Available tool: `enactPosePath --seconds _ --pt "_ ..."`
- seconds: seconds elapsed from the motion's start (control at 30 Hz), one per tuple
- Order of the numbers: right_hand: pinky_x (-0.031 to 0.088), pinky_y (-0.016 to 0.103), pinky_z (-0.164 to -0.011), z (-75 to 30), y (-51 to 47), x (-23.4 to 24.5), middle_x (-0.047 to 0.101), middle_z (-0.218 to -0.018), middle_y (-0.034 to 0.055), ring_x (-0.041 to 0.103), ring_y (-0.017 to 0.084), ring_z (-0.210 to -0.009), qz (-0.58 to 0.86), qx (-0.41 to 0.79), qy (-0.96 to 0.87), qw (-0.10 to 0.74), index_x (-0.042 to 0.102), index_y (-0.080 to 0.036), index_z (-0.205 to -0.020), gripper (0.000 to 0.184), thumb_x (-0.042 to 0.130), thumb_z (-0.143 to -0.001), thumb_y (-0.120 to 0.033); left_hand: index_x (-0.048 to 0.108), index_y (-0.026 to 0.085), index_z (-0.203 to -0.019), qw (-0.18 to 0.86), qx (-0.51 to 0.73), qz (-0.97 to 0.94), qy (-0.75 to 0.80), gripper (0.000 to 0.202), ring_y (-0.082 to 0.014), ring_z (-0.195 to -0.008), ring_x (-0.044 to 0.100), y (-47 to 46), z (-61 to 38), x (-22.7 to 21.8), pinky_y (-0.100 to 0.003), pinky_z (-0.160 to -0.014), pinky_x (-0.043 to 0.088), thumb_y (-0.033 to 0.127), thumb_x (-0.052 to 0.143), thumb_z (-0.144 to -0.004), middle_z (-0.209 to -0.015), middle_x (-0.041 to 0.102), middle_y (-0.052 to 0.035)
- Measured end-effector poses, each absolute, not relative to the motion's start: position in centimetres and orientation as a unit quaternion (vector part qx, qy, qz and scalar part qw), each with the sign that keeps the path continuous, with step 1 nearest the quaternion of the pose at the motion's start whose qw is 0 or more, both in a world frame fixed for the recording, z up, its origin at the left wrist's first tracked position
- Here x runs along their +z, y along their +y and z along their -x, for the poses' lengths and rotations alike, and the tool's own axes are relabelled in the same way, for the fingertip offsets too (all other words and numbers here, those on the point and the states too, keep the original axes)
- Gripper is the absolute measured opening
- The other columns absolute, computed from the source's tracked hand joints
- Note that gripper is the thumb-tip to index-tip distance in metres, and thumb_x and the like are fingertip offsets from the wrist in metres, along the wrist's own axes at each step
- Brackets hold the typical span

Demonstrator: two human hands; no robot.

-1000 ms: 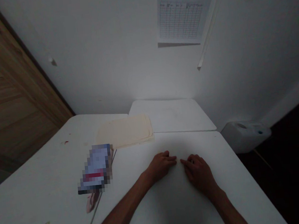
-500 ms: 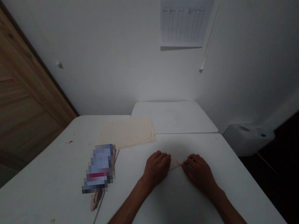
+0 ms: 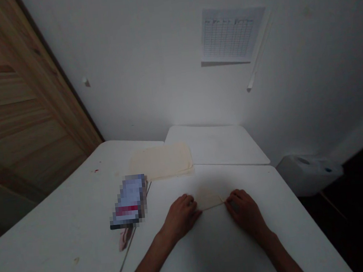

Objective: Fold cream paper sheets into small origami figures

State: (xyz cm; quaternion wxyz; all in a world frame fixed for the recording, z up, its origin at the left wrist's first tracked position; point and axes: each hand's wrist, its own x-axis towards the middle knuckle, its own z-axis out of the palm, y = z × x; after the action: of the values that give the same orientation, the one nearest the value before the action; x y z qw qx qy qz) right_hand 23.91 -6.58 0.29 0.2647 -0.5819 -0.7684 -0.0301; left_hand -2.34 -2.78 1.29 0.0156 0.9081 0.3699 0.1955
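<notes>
My left hand [image 3: 180,215] and my right hand [image 3: 245,212] rest on a white table [image 3: 212,252], fingers curled. Between them lies a small pale, cream-coloured flat piece [image 3: 209,198], thin like cloth or paper. Each hand pinches one end of its near edge, which runs taut from hand to hand. A stack of folded cream cloths [image 3: 161,161] lies farther back on the table, to the left of my hands.
A blurred-out flat object [image 3: 130,201] lies left of my hands, with something pink [image 3: 124,242] under its near end. A second white table [image 3: 216,143] stands against the wall. A wooden door [image 3: 12,109] is at left, a white container [image 3: 310,170] on the floor at right, a printed sheet [image 3: 231,35] on the wall.
My hands were almost touching; they have drawn apart sideways, and the pale piece between them has spread out wider. The view has shifted slightly leftward.
</notes>
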Motion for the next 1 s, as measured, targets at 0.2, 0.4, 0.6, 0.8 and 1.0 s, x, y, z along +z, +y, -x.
enactPosePath --seconds 0.2,0.4,0.6,0.8,1.0 --pt "0.044 0.035 -0.083 -23.7 -6.4 0.3 0.06 -0.09 0.0061 0.054 0.019 -0.088 0.566 0.0 -0.778 0.274 0.062 -0.019 -0.088 0.012 0.05 -0.09 -0.023 0.059 0.016 -0.082 -0.051 0.15 -0.923 0.35 0.019 -0.0211 -0.083 0.056 -2.7 2.2 0.5 -0.035 -0.076 0.049 0.028 0.05 -0.093 -0.084 0.06 -0.006" --pt "0.044 0.037 -0.088 -23.2 -6.2 0.7 0.062 -0.094 0.0063 0.055 0.02 -0.091 0.551 0.024 -0.783 0.287 0.063 -0.02 -0.097 0.014 0.053 -0.088 -0.025 0.059 0.015 -0.091 -0.088 0.125 -0.929 0.336 0.013 -0.0208 -0.083 0.056 -2.6 2.4 0.3 -0.034 -0.073 0.049 0.02 0.047 -0.094 -0.089 0.061 -0.0074" --pt "0.047 0.037 -0.084 -23.1 -5.6 0.7 0.064 -0.095 0.0077 0.057 0.022 -0.092 0.549 0.023 -0.783 0.291 0.065 -0.02 -0.098 0.017 0.056 -0.087 -0.029 0.059 0.012 -0.099 -0.118 0.085 -0.937 0.317 0.015 -0.0224 -0.086 0.057 -2.6 2.3 0.2 -0.036 -0.074 0.051 0.008 0.05 -0.088 -0.099 0.063 -0.0108" --pt "0.049 0.038 -0.085 -22.9 -5.1 0.4 0.064 -0.099 0.0085 0.057 0.023 -0.095 0.541 0.017 -0.781 0.312 0.065 -0.021 -0.101 0.019 0.057 -0.087 -0.031 0.059 0.015 -0.094 -0.085 0.126 -0.919 0.364 0.013 -0.0229 -0.086 0.06 -1.9 2.1 0.6 -0.034 -0.069 0.053 0.009 0.05 -0.087 -0.094 0.065 -0.0086" --pt "0.05 0.036 -0.084 -22.3 -4.2 0.3 0.066 -0.097 0.0071 0.06 0.021 -0.092 0.523 0.046 -0.773 0.355 0.064 -0.022 -0.103 0.019 0.053 -0.091 -0.031 0.058 0.018 -0.109 -0.048 0.247 -0.885 0.392 0.023 -0.0214 -0.093 0.063 -1.0 2.4 0.2 -0.033 -0.073 0.056 0.013 0.047 -0.09 -0.109 0.066 -0.009"
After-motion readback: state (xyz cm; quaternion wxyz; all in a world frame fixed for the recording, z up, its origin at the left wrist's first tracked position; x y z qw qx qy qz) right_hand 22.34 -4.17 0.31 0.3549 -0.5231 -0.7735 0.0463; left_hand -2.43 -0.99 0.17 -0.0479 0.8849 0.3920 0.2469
